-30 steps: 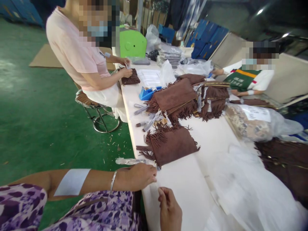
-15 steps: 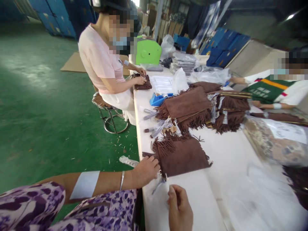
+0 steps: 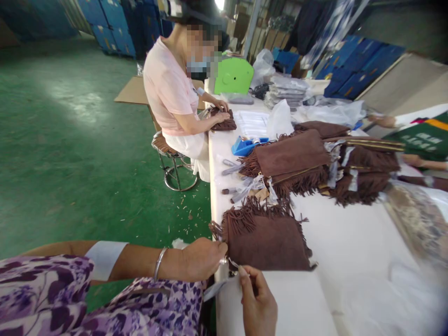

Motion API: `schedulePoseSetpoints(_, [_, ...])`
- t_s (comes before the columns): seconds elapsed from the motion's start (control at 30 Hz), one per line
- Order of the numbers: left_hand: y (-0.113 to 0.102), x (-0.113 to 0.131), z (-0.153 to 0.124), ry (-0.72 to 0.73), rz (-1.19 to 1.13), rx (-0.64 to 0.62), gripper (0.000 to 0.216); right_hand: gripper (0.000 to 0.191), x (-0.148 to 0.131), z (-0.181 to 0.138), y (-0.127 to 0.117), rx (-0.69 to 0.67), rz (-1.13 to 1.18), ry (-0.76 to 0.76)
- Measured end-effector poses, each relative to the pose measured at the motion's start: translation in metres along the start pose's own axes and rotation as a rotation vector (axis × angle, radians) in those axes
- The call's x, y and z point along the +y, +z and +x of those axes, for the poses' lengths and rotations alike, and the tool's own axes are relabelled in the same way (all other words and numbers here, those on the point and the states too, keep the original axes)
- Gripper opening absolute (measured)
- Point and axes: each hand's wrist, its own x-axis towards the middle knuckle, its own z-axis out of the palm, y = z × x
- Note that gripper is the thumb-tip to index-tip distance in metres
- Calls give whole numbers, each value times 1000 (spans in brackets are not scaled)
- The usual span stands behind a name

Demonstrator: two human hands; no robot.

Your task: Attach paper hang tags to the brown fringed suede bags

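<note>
1. Left hand (image 3: 201, 258): one. Its fingers are closed on the near left corner of the fringed bag (image 3: 269, 240), beside one small metal fitting (image 3: 227, 262). One bracelet (image 3: 159, 263) on the wrist.
2. Right hand (image 3: 257, 303): one. Thumb and forefinger are pinched narrow on one clear strip (image 3: 214, 290), just below that corner.
3. Fringed bag: one, brown, lying flat at the near edge of the white table (image 3: 332, 233), fringe toward the far side.
4. Pile of brown bags (image 3: 294, 156): farther along the table, at least three; exact count cannot be told.
5. Blue tray (image 3: 245, 146): one, just beside the pile.
6. Co-worker (image 3: 171, 93): one, seated on one stool (image 3: 175, 163), both hands on one brown piece (image 3: 224, 125).
7. Green housing (image 3: 234, 74): one, at the far end.
</note>
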Motion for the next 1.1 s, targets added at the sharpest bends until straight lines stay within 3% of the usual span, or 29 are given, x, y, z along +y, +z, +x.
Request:
schedulePoseSetpoints(0.2, [15,-14,-15,-273,-550,-76,31,44,-10,4,6,-54,-111,-7])
schedulePoseSetpoints(0.4, [20,-15,-8,-535,-1133,-264,26,37,-19,4,11,-135,-206,10])
schedulePoseSetpoints(0.77, [23,-23,-5,-515,-1349,-269,42,32,-24,8,15,-199,-274,-26])
schedulePoseSetpoints(0.97, [25,-27,-3,-534,-1419,-335,58,34,-14,12,19,-180,-312,-96])
schedulePoseSetpoints(1.1, [30,-31,-2,-528,-1439,-373,56,33,-7,14,20,-139,-363,-105])
